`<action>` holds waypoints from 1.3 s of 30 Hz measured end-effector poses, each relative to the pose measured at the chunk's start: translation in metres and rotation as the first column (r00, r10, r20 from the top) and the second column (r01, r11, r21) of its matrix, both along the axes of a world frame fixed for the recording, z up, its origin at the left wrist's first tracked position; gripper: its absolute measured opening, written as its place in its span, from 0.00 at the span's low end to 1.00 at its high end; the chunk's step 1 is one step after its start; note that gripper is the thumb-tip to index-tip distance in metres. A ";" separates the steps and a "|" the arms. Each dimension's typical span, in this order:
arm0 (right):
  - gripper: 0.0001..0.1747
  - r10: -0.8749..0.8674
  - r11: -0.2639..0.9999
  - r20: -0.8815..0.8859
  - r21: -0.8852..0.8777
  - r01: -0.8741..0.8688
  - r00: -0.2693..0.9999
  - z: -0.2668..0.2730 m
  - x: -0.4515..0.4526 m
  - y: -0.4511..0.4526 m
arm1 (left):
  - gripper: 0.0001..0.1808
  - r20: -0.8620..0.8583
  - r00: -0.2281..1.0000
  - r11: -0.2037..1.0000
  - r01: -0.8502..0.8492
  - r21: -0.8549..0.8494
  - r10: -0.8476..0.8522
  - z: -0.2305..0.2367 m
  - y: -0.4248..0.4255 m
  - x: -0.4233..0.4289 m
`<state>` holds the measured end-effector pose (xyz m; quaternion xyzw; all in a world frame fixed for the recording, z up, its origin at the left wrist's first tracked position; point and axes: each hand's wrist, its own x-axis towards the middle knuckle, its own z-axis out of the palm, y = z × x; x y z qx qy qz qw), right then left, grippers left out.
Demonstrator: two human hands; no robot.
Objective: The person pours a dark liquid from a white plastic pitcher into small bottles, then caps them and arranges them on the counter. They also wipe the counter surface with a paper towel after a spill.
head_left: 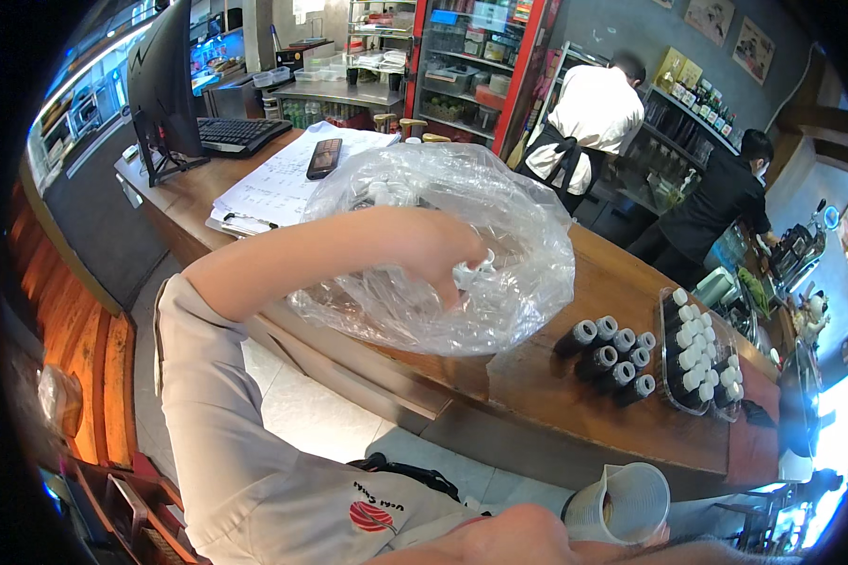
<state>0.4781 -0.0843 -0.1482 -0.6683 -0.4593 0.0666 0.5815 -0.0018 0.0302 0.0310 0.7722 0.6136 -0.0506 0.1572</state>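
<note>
A large clear plastic bag (pixel 530 304) lies open on the wooden counter, with small clear and white items inside. My left hand (pixel 445 247) reaches into it from above; its fingertips are at a small white piece (pixel 491 260), and the grip is not clear. Low in the picture, my right hand (pixel 656 538), mostly hidden, holds a translucent plastic measuring jug (pixel 639 501) with a spout. Several small dark-filled bottles (pixel 615 367) stand uncapped on the counter. To their right, bottles with white caps (pixel 692 346) fill clear plastic trays (pixel 668 395).
Written sheets (pixel 268 183) on a clipboard lie behind the bag, bearing a mobile phone (pixel 325 158). A keyboard (pixel 244 135) and a monitor (pixel 162 85) stand at the counter's left end. Two people (pixel 586 113) (pixel 714 205) are beyond the counter, near a red-framed fridge (pixel 466 70).
</note>
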 end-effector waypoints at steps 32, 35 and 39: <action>0.17 0.197 0.979 -0.363 0.017 -0.205 0.911 -0.007 -0.011 -0.006 | 0.20 0.850 0.510 0.895 -0.430 0.118 0.132 -0.026 -0.085 -0.045; 0.14 0.170 0.984 -0.348 0.013 -0.176 0.922 -0.005 -0.016 -0.003 | 0.21 0.897 0.431 0.882 -0.454 0.125 0.095 -0.032 -0.082 -0.045; 0.14 0.055 0.998 -0.345 0.037 -0.045 0.937 -0.010 -0.016 0.000 | 0.20 0.791 0.612 0.845 -0.410 0.342 -0.023 -0.035 -0.085 -0.043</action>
